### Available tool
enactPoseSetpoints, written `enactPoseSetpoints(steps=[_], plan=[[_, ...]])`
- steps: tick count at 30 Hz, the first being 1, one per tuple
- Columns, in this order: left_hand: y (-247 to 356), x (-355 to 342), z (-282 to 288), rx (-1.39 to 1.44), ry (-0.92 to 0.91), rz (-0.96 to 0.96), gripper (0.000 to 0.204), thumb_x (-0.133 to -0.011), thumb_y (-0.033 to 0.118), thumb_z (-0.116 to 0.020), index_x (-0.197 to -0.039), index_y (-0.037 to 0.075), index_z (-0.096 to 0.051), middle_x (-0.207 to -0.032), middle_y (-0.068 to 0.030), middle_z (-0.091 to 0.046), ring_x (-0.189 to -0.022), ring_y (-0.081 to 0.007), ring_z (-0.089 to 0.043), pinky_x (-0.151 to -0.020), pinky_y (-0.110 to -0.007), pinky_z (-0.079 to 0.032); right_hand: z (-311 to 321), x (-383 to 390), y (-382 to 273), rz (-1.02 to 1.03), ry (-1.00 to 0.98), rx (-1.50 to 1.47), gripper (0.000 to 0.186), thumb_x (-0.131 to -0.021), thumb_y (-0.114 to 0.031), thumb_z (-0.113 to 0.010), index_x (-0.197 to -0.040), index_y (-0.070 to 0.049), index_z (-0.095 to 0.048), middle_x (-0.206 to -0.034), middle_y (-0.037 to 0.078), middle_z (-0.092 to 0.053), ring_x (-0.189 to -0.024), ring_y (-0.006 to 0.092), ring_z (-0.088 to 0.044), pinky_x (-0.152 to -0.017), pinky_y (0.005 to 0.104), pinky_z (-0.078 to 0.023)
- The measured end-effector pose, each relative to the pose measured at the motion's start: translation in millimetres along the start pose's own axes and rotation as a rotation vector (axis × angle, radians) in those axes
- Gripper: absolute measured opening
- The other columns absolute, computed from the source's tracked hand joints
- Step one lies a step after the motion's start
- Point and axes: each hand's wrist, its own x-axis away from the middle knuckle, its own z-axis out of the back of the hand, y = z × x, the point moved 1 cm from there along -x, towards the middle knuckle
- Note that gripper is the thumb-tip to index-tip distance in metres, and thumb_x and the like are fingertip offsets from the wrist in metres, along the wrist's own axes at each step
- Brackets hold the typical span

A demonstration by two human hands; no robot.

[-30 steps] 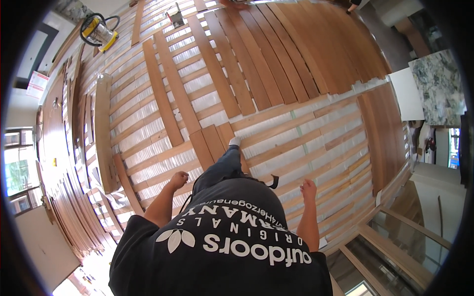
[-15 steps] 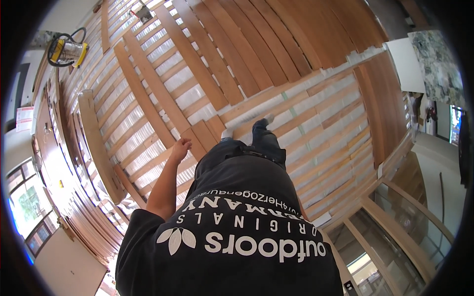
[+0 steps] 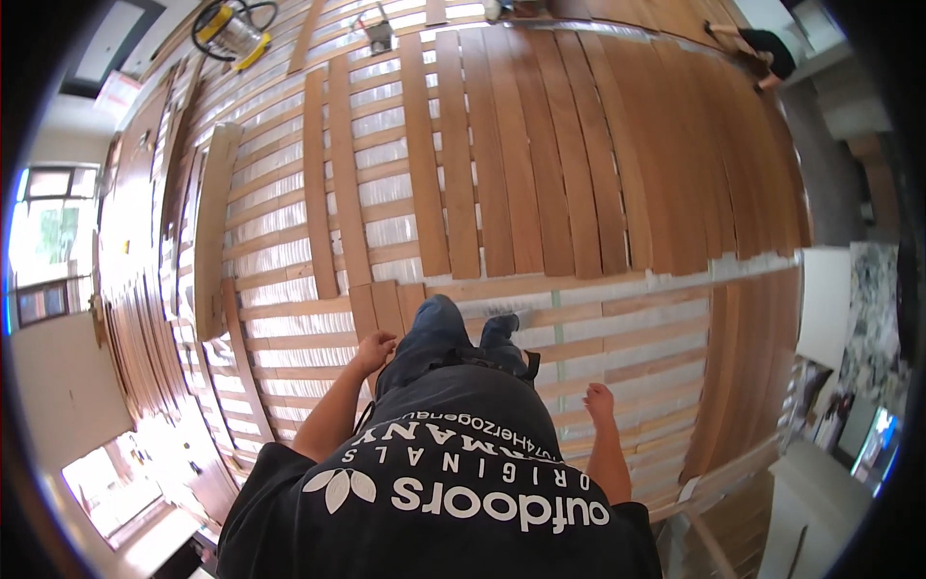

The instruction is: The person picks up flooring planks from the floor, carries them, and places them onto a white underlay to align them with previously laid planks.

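My left hand [image 3: 377, 349] hangs beside my left thigh, fingers loosely curled, and nothing shows in it. Out to my other side, my right hand [image 3: 598, 399] is held away from the body over the battens, closed in a loose fist with no object visible. Short wooden boards [image 3: 387, 307] lie on the battens just past my left hand. Wooden battens [image 3: 632, 340] run crosswise under my legs, with pale sheeting between them. Beyond my feet, long brown floorboards [image 3: 540, 154] lie side by side; at left several are spaced apart.
At far left stands a yellow vacuum cleaner [image 3: 231, 37]. A thick wooden beam [image 3: 214, 232] lies along the left. Another person [image 3: 767, 50] bends low at the far right. Stacked planks [image 3: 145, 367] line the left side, and laid boards [image 3: 752, 357] cover the right.
My view has turned to the right, and I have stepped with my left knee forward. My right hand has come into view. The person at the far right now shows.
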Motion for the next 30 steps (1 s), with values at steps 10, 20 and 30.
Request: enactPoseSetpoints(steps=[10,20,30], plan=[[75.0,-40.2,-16.4,-0.139,-0.045,0.003,0.027,-0.088,0.02,-0.058,-0.107,0.004,-0.067,-0.095,-0.0139,-0.07,-0.084,-0.0254,-0.069,-0.078,-0.034,-0.053,24.8,-69.3,-166.3,0.036,0.049,-0.042,0.024,-0.089,-0.012,-0.061,-0.111,-0.003,-0.059,-0.087,0.007,-0.064,-0.07,0.0146,-0.063,-0.054,0.025,-0.049],[170.5,-306.9,72.0,-0.744,-0.421,-0.121,0.029,-0.084,0.021,-0.054,-0.103,0.007,-0.069,-0.105,-0.0191,-0.067,-0.1,-0.0352,-0.064,-0.089,-0.041,-0.05,-48.4,-76.5,-94.3,0.274,0.099,0.766,0.029,-0.089,-0.03,-0.054,-0.1,-0.006,-0.065,-0.087,0.015,-0.065,-0.086,0.0332,-0.063,-0.077,0.0469,-0.05],[445.1,-469.9,96.0,0.115,-0.068,-0.351,0.025,-0.083,0.023,-0.059,-0.099,0.008,-0.07,-0.095,-0.0164,-0.069,-0.09,-0.0291,-0.067,-0.08,-0.038,-0.052,-107.2,-65.6,-393.5,-0.009,0.038,0.156,0.03,-0.089,-0.032,-0.053,-0.099,-0.006,-0.066,-0.086,0.015,-0.065,-0.085,0.0328,-0.064,-0.077,0.0454,-0.05]])
